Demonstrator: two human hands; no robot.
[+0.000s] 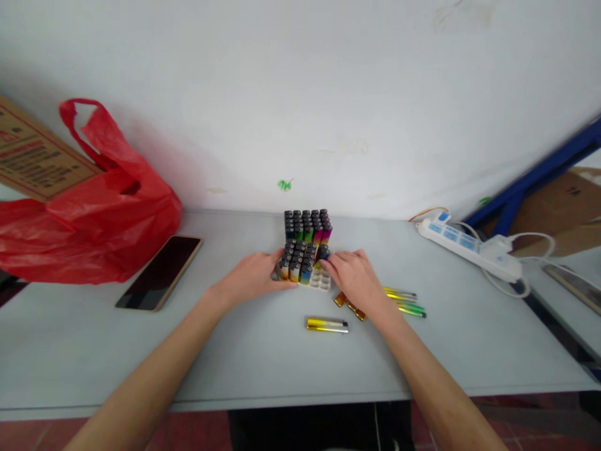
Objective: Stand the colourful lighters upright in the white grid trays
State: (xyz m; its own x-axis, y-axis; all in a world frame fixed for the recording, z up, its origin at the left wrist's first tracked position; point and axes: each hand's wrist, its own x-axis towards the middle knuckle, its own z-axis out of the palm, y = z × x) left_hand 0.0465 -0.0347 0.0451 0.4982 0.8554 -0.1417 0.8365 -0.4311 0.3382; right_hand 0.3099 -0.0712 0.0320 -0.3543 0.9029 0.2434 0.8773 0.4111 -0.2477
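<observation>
A white tray [320, 280] with round slots stands mid-table, its left part filled with upright black-topped lighters [299, 254]. My left hand [251, 275] grips the tray's left side, thumb behind and fingers along the near edge. At the tray's right part, my right hand [354, 275] pinches a dark-topped lighter [323, 252] above or in a slot; which of the two is hidden by the fingers. Right behind stands another block of upright lighters [307, 225]. One yellow and silver lighter [327, 325] lies in front. Orange-gold lighters [355, 311] lie partly under my right wrist.
Several yellow and green lighters [406, 302] lie right of my forearm. A red plastic bag [94, 219], a cardboard box [40, 150] and a phone [159, 274] are at left. At right a white power strip [469, 248] with cables lies near a blue metal frame [539, 175].
</observation>
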